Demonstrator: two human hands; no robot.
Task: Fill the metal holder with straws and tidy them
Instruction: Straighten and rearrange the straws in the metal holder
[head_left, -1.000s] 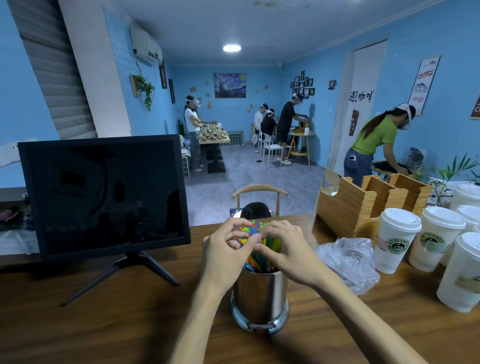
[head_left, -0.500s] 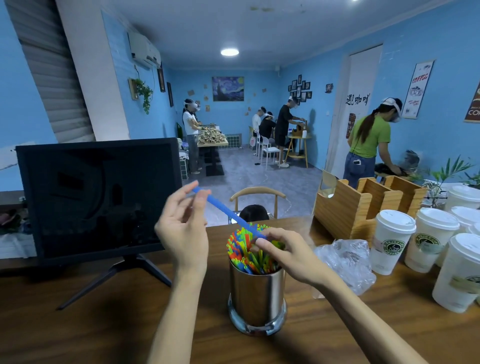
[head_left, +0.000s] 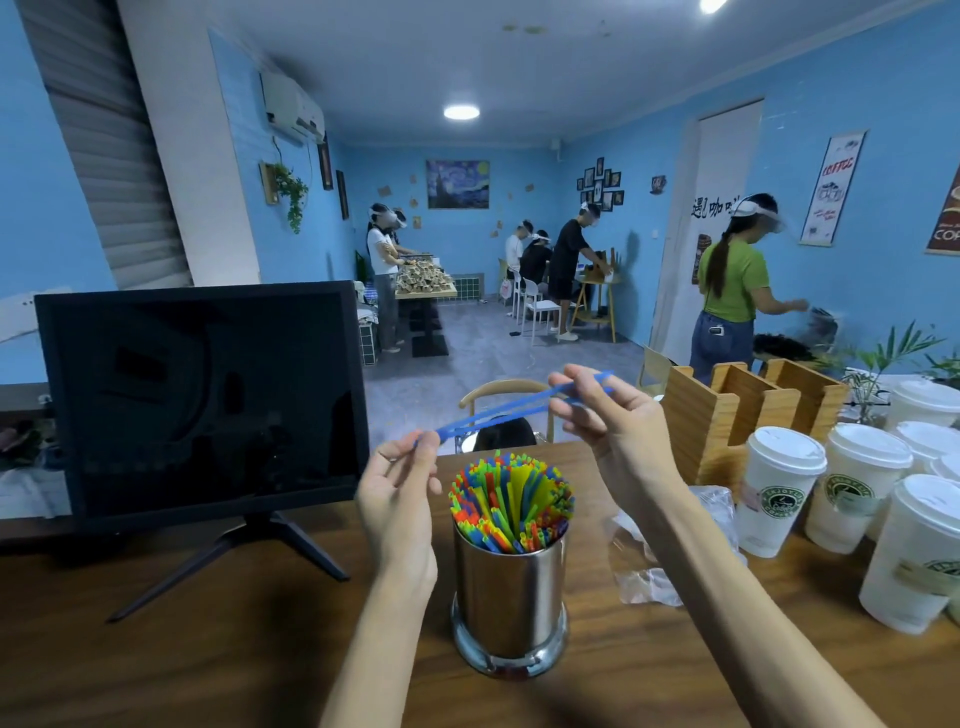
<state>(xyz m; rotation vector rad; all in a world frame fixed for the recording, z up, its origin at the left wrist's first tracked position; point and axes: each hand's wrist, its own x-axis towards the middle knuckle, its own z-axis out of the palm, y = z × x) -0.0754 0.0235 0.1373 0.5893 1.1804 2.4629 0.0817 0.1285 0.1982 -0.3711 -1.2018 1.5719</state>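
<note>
A blue-walled room stretched back behind a dark brown wooden bench (head_left: 156, 649), where other people stood working at distant tables. On the bench, straight ahead of the person, stood the shiny cylindrical metal holder (head_left: 510, 608), polished steel with a flared, rounded foot that mirrored the wood. It was packed with thin plastic straws in blue, green, yellow, orange and red (head_left: 511, 501), upright and fanning slightly outward, their cut tips making an uneven, bristly crown above the rim.

Above that crown, two slim blue plastic straws (head_left: 498, 413) were held nearly level, their long axis running from low on the left to higher on the right, across the holder's mouth rather than in line with it. The left hand (head_left: 397, 499) pinched their lower ends between thumb and fingertips, just left of the holder. The right hand (head_left: 610, 415) pinched the upper ends, further back and to the right. The holder's opening lay below and between both hands; the left hand was the nearer to it. By my judgement, the straws needed tipping upright before they could drop into the crowded bundle, and a free gap looked scarce.

A black flat monitor on a splayed stand (head_left: 202, 405) stood to the left. To the right lay a crumpled clear plastic bag (head_left: 660, 577), white lidded paper cups (head_left: 779, 488) and a slotted wooden organiser (head_left: 727, 410).
</note>
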